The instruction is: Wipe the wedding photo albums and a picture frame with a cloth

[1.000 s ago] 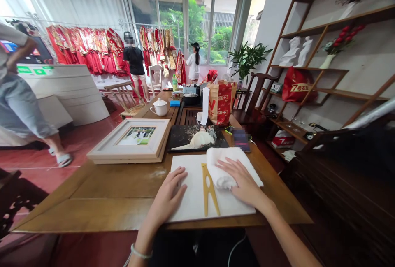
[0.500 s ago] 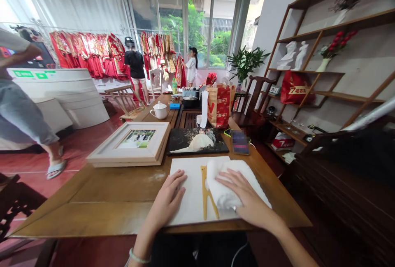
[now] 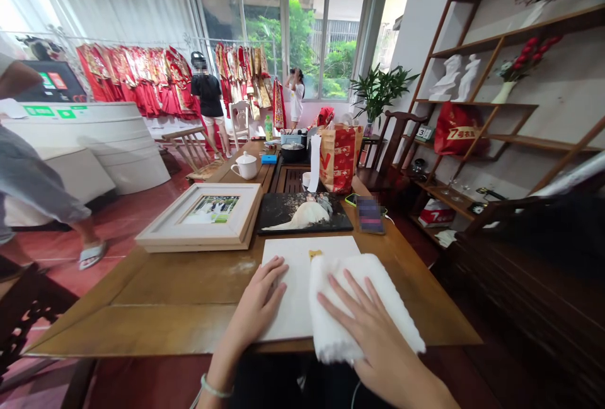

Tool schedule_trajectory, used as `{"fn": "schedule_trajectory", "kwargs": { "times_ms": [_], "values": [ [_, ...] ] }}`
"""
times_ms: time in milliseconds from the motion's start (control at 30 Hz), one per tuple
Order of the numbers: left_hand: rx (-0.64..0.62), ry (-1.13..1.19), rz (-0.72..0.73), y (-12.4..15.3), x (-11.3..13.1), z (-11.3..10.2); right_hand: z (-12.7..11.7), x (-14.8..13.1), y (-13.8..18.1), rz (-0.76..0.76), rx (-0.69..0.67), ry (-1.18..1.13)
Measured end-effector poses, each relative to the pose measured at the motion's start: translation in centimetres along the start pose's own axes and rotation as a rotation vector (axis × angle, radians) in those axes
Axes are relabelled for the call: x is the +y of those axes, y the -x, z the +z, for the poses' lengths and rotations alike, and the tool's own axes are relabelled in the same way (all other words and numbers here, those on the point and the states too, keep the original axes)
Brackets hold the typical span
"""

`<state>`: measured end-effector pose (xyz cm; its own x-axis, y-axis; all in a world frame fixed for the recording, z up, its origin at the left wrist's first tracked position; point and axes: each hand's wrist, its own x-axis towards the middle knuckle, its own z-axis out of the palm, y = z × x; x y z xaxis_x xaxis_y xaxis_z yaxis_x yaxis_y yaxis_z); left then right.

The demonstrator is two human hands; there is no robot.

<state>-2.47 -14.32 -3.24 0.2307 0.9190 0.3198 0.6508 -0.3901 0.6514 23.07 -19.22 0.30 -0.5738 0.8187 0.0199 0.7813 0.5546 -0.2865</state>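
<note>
A flat white board [image 3: 299, 283] lies at the table's near edge. My left hand [image 3: 261, 299] rests along its left side, fingers extended and holding nothing. Spread on the board's right half is a fluffy white cloth [image 3: 396, 292], which hangs slightly past the near edge. My right hand [image 3: 366, 314] lies flat on top of this cloth with its fingers apart. Just beyond the cloth shows the tip of a yellow Y-shaped marking or piece [image 3: 314, 253]; the cloth hides the remainder.
Behind the board lie a dark photo panel [image 3: 307, 213] and a phone [image 3: 371, 215]. A framed photo [image 3: 203, 217] is at left on the wooden table [image 3: 161, 317]. Farther back stand a lidded white mug [image 3: 246, 166] and a paper bag [image 3: 338, 157]. People stand beyond.
My right hand and the cloth have slid toward me. The cloth is now flatter and covers most of the yellow shape. My left hand stays in place.
</note>
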Motion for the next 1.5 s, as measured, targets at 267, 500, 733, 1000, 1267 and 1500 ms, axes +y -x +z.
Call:
{"fn": "schedule_trajectory", "kwargs": {
  "times_ms": [267, 500, 733, 1000, 1267, 1500],
  "values": [
    [-0.023, -0.018, -0.011, 0.1, 0.1, -0.4, -1.0, 2.9, 0.0, 0.023, 0.008, -0.074],
    [-0.021, -0.009, -0.001, 0.1, 0.1, -0.5, -1.8, 4.9, -8.5, 0.201, 0.045, 0.107],
    [-0.031, 0.002, -0.007, 0.1, 0.0, -0.4, -0.8, 2.8, -6.5, 0.183, 0.05, 0.141],
    [-0.014, 0.026, 0.005, 0.4, -0.1, -0.7, -2.5, 0.0, 2.8, 0.059, -0.185, -0.055],
    [-0.023, -0.001, 0.002, 0.5, 0.1, -0.8, -2.9, 2.3, -2.5, 0.146, -0.039, -0.11],
    [-0.01, 0.036, 0.0, 0.5, -0.3, -0.6, -1.0, -0.4, -9.3, 0.139, 0.031, -0.006]
  ]
}}
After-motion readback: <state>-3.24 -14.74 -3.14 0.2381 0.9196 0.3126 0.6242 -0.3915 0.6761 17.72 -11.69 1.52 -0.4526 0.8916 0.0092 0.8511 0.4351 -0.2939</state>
